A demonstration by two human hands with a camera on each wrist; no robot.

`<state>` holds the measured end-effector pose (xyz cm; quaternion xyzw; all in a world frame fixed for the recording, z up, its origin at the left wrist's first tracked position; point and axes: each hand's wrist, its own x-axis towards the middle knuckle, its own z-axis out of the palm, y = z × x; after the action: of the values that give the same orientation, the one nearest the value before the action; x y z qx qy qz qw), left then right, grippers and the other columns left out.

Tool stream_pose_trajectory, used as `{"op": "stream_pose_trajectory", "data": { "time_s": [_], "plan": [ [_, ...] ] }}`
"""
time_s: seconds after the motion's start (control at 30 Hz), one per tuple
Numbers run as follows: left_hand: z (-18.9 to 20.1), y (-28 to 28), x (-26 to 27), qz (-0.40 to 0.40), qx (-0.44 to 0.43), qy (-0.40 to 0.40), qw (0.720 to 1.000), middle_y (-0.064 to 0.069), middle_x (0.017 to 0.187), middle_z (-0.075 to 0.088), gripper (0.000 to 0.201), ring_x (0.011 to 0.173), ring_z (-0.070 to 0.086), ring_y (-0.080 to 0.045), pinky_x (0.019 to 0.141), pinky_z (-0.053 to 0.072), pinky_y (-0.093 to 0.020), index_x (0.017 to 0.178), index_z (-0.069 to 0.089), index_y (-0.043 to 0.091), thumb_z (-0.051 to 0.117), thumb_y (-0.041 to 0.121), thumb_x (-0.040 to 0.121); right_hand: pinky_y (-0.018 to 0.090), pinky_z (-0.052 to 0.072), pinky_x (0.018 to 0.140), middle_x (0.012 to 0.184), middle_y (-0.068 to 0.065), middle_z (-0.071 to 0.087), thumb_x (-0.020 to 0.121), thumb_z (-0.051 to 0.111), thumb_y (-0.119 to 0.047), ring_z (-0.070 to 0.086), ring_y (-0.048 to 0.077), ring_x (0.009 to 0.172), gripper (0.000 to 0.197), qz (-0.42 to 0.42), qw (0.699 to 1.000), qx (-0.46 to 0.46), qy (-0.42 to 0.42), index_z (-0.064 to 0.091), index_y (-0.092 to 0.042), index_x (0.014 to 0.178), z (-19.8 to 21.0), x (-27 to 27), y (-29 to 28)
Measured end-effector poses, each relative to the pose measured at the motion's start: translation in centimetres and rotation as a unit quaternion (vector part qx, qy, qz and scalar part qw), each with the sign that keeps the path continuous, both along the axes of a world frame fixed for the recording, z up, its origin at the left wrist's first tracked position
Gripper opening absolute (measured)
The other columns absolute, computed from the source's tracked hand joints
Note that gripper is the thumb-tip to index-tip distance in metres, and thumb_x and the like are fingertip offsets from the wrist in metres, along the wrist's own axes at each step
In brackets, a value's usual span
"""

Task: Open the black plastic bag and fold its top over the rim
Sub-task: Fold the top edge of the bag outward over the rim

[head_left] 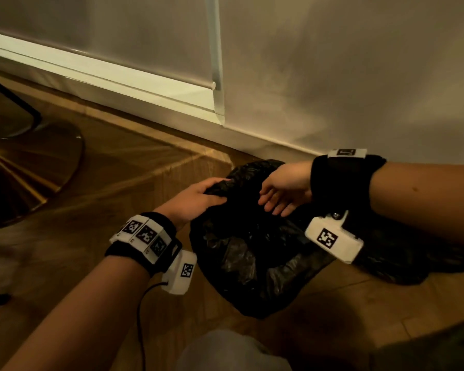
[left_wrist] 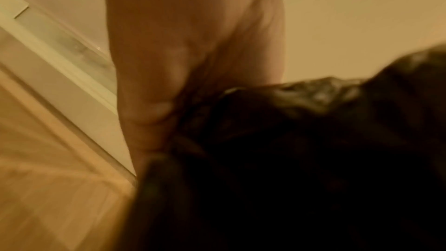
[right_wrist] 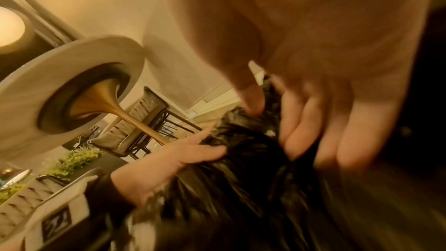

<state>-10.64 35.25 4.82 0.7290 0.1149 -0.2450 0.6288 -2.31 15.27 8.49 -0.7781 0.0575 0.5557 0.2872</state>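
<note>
A crumpled black plastic bag (head_left: 252,250) lies on the wooden floor close to the wall. My left hand (head_left: 215,190) grips the bag's bunched top from the left, thumb on the far side and fingers curled over the near side. The left wrist view shows that hand (left_wrist: 156,112) closed against the dark plastic (left_wrist: 313,159). My right hand (head_left: 276,200) hovers over the same bunched top from the right, fingers spread and nearly straight. In the right wrist view its thumb (right_wrist: 251,100) touches the plastic (right_wrist: 241,198), with the left hand (right_wrist: 173,163) opposite. No rim is visible.
A wall with a white baseboard (head_left: 145,84) runs just behind the bag. A gold pedestal table base (head_left: 24,170) stands at the left, its round top (right_wrist: 60,93) overhead, with chairs (right_wrist: 135,131) beyond. A pale rounded thing (head_left: 233,352) sits at the bottom edge.
</note>
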Motion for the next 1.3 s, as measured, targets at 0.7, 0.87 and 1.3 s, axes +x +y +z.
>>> {"op": "stream_pose_trajectory", "data": {
  "time_s": [0.7, 0.87, 1.3],
  "plan": [
    [-0.7, -0.5, 1.1, -0.039, 0.005, -0.005, 0.999, -0.010, 0.124, 0.064, 0.042, 0.111, 0.061, -0.024, 0.099, 0.047, -0.038, 0.124, 0.059, 0.028, 0.054, 0.001, 0.092, 0.032, 0.048, 0.076, 0.090, 0.013, 0.060, 0.097, 0.028, -0.008, 0.058, 0.024, 0.080, 0.031, 0.133, 0.988, -0.008, 0.083, 0.059, -0.003, 0.092, -3.0, 0.1, 3.1],
    [-1.2, -0.6, 1.0, -0.031, 0.012, -0.016, 0.999, -0.009, 0.125, 0.064, 0.043, 0.110, 0.061, -0.021, 0.097, 0.047, -0.033, 0.126, 0.059, 0.025, 0.054, -0.001, 0.091, 0.033, 0.048, 0.088, 0.096, 0.009, 0.069, 0.093, 0.023, 0.008, 0.067, 0.025, 0.094, 0.041, 0.342, 0.920, 0.061, 0.180, 0.059, 0.000, 0.112, -1.4, -1.5, 3.5],
    [-1.3, -0.7, 1.5, -0.052, 0.033, -0.028, 0.998, 0.003, 0.113, 0.065, 0.040, 0.099, 0.063, -0.010, 0.079, 0.049, -0.016, 0.114, 0.061, 0.033, 0.056, 0.001, 0.092, 0.036, 0.048, 0.075, 0.083, 0.012, 0.051, 0.097, 0.039, -0.008, 0.052, 0.024, 0.075, 0.021, 0.105, 0.992, -0.023, 0.067, 0.051, -0.004, 0.113, -4.4, -1.0, 1.7]
  ]
}}
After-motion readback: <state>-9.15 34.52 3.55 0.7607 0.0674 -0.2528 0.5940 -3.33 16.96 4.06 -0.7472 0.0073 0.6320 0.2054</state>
